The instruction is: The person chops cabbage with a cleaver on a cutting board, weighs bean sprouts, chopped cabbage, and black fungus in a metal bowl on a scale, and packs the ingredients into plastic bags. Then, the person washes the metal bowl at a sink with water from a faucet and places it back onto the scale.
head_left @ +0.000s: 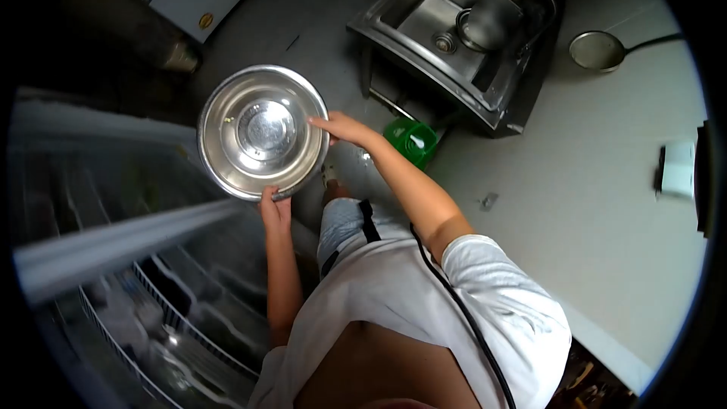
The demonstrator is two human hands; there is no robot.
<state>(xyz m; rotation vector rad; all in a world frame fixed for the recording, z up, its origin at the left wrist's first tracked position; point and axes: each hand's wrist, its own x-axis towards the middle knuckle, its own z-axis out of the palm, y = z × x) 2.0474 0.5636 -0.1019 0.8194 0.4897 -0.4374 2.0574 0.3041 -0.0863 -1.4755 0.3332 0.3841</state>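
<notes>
A wide, shallow stainless steel basin [231, 159] is held out in front of my body, its shiny inside facing up toward me. A few tiny specks show on its inner wall. My left hand [274, 208] grips the near rim, thumb over the edge and fingers partly hidden beneath. On the right side of the rim, my right hand [342, 128] is closed with its thumb laid inside; its other fingers are mostly hidden under the basin.
At upper right stands a steel sink [424, 11] with a round metal pan [485, 26] in it. A green bucket [410, 142] sits on the floor below. A long-handled skillet or strainer [598, 51] is at far right. Left is a glass-topped cabinet [136, 238] with wire baskets.
</notes>
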